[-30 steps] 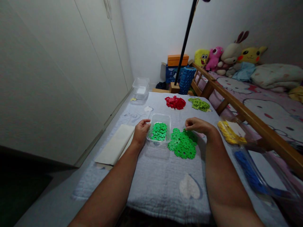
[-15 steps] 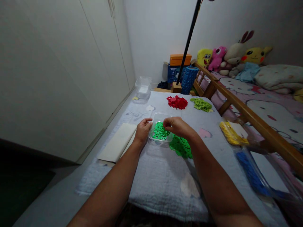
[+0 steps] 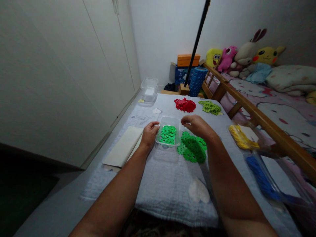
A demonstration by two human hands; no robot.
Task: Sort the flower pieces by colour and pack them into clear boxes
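Note:
My left hand (image 3: 150,135) grips the left side of a clear plastic container (image 3: 178,141), thumb and fingers at its rim. Inside the container lie several flat green snowflake-shaped plastic pieces (image 3: 169,134). Just past the container's right side, my right hand (image 3: 196,125) hovers with its fingers slightly curled and a small gap at the thumb; I see nothing in it. Beneath that hand, a loose pile of green snowflake pieces (image 3: 192,148) rests on the cloth, partly in shadow.
Farther back on the cloth (image 3: 168,184) are a red pile (image 3: 185,105) and a yellow-green pile (image 3: 210,108). Clear containers (image 3: 149,87) stand at the back left. A folded beige item (image 3: 123,146) lies left. Yellow pieces (image 3: 243,136) and blue pieces (image 3: 263,177) sit in containers by the wooden bed rail (image 3: 269,140).
My right hand has moved from over the container out to the right, and its fingers have loosened. More of the green pile now shows. My left hand stays on the container.

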